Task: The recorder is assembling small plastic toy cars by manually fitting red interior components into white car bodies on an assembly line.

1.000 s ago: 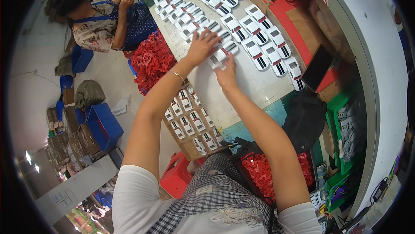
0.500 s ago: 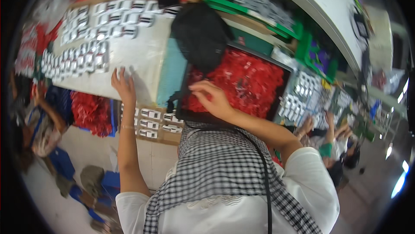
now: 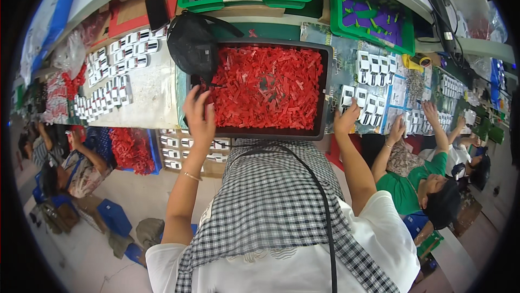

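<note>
My left hand (image 3: 199, 117) is at the left rim of a black tray (image 3: 260, 132), its fingers apart and holding nothing that I can see. Loose red plastic pieces (image 3: 271, 87) fill the tray. Just right of it, my right hand (image 3: 347, 118) has its thumb and fingers around the near end of a small white plastic casing with a dark window (image 3: 347, 96). That casing lies at the near left corner of rows of similar white casings (image 3: 371, 110) on the table. A black pouch (image 3: 192, 44) rests over the tray's far left corner.
More white casings (image 3: 111, 91) stand in rows on the left table. Beyond are a green bin of grey parts (image 3: 246, 3) and a green bin of purple parts (image 3: 374, 25). Co-workers sit on both sides; one in a green top (image 3: 403, 184) reaches in close on my right.
My view has turned to the right. My left hand has gone from above the left table to the tray's left rim. My right hand has moved from over the tray to the white casing.
</note>
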Tool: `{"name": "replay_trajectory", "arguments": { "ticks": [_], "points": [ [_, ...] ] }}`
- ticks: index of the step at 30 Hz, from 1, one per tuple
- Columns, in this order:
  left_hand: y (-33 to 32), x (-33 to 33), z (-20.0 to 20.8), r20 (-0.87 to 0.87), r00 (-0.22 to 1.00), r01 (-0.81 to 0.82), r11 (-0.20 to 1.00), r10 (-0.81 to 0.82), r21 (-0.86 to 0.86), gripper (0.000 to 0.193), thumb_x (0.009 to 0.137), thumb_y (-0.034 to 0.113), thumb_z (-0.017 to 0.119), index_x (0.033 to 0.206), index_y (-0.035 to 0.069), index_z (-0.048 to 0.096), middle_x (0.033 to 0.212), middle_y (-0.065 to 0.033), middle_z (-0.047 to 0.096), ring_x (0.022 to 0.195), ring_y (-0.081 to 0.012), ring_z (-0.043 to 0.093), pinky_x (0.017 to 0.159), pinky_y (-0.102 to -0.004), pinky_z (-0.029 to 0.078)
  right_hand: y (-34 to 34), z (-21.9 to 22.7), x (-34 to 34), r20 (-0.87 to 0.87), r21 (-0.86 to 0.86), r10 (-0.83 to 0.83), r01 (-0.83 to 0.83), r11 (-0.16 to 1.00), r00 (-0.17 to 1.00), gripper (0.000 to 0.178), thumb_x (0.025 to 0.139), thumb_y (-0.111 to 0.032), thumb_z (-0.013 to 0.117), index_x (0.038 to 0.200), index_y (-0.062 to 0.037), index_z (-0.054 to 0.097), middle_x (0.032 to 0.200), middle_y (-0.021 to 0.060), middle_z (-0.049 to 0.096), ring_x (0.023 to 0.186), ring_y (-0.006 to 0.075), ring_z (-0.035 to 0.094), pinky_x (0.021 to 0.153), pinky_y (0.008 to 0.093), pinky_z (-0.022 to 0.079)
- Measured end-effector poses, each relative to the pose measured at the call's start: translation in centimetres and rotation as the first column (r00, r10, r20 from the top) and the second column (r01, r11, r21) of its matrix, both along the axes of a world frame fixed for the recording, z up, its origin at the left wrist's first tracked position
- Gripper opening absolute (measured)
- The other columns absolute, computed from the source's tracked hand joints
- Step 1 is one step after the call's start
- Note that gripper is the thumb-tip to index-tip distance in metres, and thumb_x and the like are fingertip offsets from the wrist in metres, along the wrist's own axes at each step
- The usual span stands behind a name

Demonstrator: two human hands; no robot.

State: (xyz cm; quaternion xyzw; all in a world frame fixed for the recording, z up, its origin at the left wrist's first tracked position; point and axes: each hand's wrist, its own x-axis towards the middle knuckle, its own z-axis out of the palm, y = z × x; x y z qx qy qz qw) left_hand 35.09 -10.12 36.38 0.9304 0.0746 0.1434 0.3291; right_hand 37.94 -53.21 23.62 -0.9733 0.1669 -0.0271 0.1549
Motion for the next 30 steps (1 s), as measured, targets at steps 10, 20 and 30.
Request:
{"name": "replay_trajectory", "arguments": {
  "ticks": [10,20,30],
  "points": [
    [-18.3,3.1,2.5,0.131,0.686,0.727,0.672,-0.715,-0.138,0.042,0.076,0.005,0.062,0.117,0.009,0.055,0.131,-0.0168,0.045,0.12,-0.0346,0.043,0.1,-0.046,0.037,-3.6,3.9,-2.3,-0.357,0.933,-0.296,0.324,-0.156,0.886,0.04,0.087,-0.02,0.056,0.123,-0.0031,0.052,0.104,0.0062,0.057,0.096,0.0161,0.054,0.082,0.033,0.045],
    [-16.8,-0.5,4.1,-0.518,0.589,0.59,0.768,-0.62,-0.248,0.04,0.081,0.022,0.061,0.119,0.01,0.054,0.108,-0.0122,0.064,0.096,-0.031,0.062,0.083,-0.0421,0.048,5.7,11.1,-0.9,-0.283,0.955,0.767,0.246,0.167,0.576,0.037,0.089,-0.026,0.059,0.113,0.0024,0.059,0.112,0.0087,0.06,0.102,0.0162,0.056,0.089,0.0281,0.042],
    [-10.2,-9.8,-2.4,-0.507,0.859,-0.352,0.64,-0.068,-0.683,0.021,0.092,0.007,0.051,0.11,-0.001,0.055,0.101,-0.0104,0.061,0.096,-0.0145,0.058,0.079,-0.0308,0.047,17.6,0.1,6.8,0.039,0.266,0.854,-0.83,0.491,0.518,0.016,0.082,-0.016,0.062,0.093,-0.0068,0.066,0.092,0.0141,0.064,0.09,0.0315,0.063,0.071,0.0404,0.051]
  ]
}}
